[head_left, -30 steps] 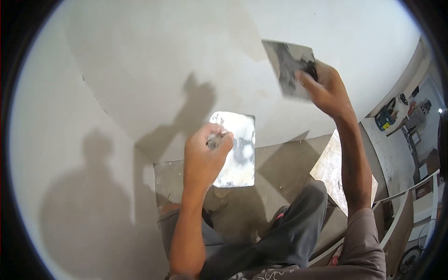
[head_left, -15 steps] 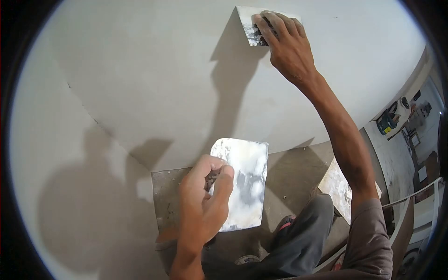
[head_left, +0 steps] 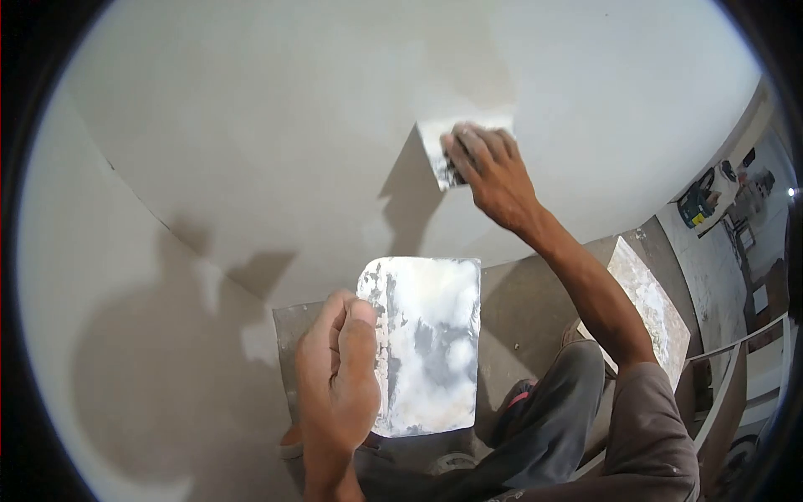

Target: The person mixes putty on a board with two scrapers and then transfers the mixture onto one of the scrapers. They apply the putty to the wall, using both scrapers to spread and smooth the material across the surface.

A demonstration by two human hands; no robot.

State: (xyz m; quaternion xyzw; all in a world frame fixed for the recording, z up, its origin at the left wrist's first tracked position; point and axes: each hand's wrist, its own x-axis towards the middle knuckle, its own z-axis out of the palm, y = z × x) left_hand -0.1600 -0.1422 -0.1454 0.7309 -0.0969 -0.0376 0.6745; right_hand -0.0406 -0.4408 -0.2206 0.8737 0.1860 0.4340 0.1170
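My right hand (head_left: 492, 171) grips a flat smoothing blade (head_left: 435, 151), which lies against the pale wall (head_left: 293, 125) at upper centre. White paste marks the blade, and its shadow falls to the left. Lower down, my left hand (head_left: 339, 372) is closed at the left edge of a rectangular plate (head_left: 431, 343) smeared with white and grey paste. The plate's handle is hidden from view.
A pale, stained board (head_left: 648, 305) stands on the floor (head_left: 519, 293) beside my right knee. At the far right are a dark bucket (head_left: 694, 205) and a white metal frame (head_left: 721, 402). A corner line runs down the wall at left.
My right hand and the blade have moved down the wall. The plate and my left hand have shifted slightly left, and more of the plate's left edge shows.
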